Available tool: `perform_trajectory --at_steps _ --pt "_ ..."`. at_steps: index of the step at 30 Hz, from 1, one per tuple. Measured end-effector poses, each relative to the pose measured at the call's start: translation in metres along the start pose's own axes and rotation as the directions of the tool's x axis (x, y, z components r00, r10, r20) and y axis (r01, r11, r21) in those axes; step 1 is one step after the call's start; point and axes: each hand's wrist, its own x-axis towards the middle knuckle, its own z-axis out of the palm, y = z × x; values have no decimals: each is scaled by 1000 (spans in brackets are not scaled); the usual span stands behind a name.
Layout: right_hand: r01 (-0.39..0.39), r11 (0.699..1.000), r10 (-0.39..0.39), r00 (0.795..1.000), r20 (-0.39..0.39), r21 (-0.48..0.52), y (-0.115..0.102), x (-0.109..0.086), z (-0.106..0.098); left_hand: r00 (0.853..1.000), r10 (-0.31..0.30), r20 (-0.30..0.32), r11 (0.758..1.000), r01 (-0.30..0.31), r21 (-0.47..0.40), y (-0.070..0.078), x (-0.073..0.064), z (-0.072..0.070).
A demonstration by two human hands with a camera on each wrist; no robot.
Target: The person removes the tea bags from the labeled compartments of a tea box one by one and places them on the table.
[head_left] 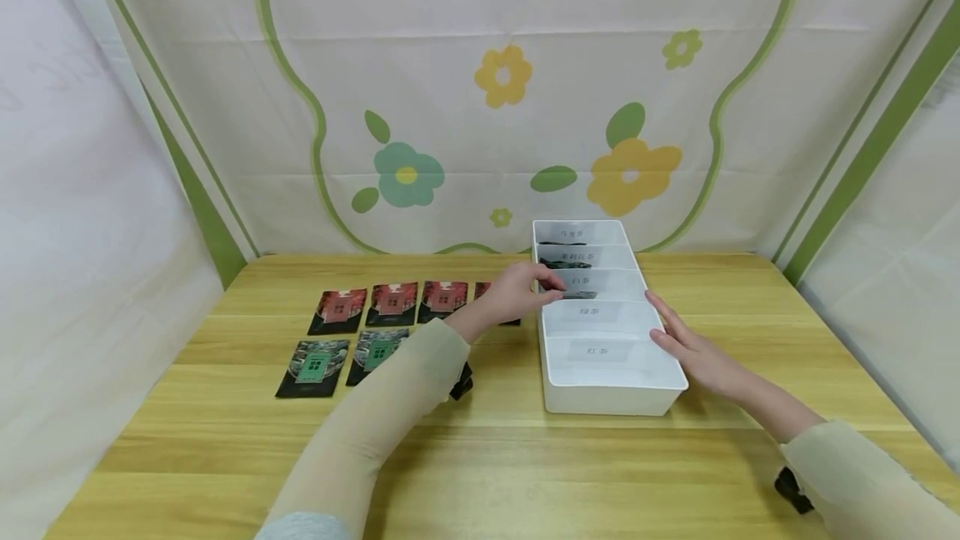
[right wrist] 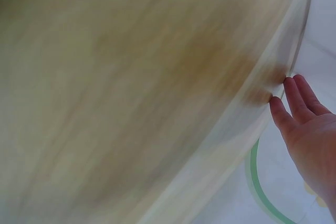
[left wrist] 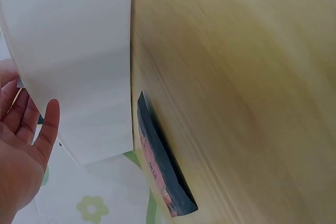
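Observation:
A long white divided box (head_left: 618, 400) stands on the table, its compartments bearing printed labels. My left hand (head_left: 513, 298) reaches over the box's left rim and pinches a dark tea packet (head_left: 581, 296) in the middle compartment. In the left wrist view, my left hand (left wrist: 23, 156) has its little finger held away by the box wall (left wrist: 89, 77), and the packet is mostly hidden. The fingers of my right hand (head_left: 697, 357) are extended and touch the box's right rim. The right wrist view shows the right hand (right wrist: 315, 135) with its fingertips against that wall.
Red-and-black tea packets (head_left: 337, 311) lie in a row to the left, one partly behind my left arm. Green-and-black packets (head_left: 312, 368) lie nearer. Dark packets (head_left: 566, 263) stand in the box's two far compartments. A flowered curtain (head_left: 450, 107) hangs behind the table (head_left: 495, 473).

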Motion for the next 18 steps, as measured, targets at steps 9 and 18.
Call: perform_trajectory --at_steps 9,18 --pt "-19 1000 19 1000 1 -21 2 0 1 998 -47 -45 997 50 54 1 3 6" --pt "-17 1000 17 1000 -2 -4 2 0 1 991 -46 -128 999 48 16 0 2 11"
